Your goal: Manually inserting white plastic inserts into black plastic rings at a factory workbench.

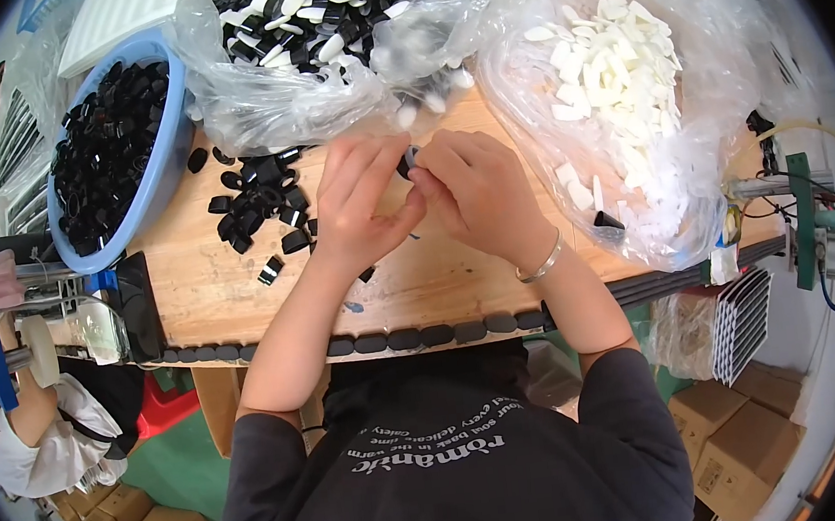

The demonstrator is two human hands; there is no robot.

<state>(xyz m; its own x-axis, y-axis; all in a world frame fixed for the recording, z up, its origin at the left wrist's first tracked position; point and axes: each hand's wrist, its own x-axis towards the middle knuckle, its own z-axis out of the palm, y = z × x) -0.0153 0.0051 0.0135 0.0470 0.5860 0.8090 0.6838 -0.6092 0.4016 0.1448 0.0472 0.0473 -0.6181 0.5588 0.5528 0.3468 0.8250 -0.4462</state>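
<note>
Hands: my left hand [360, 201] and right hand [476, 190] both pinch one small black cap [410, 160], mid-table [198, 282].
Feel: probably light, stiff, slippery plastic.
Grip: fingertips on its rim.
Left: loose black caps [256, 204].

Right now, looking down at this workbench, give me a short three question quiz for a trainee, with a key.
1. True or false: both hands meet on one small black part.
2. What fills the clear bag at the bench's right?
A. white pieces
B. black rings
C. screws
3. Fill in: the loose black parts on the wooden bench lie beside a ____ tub.

Key: 1 true. 2 A: white pieces. 3 blue.
</note>
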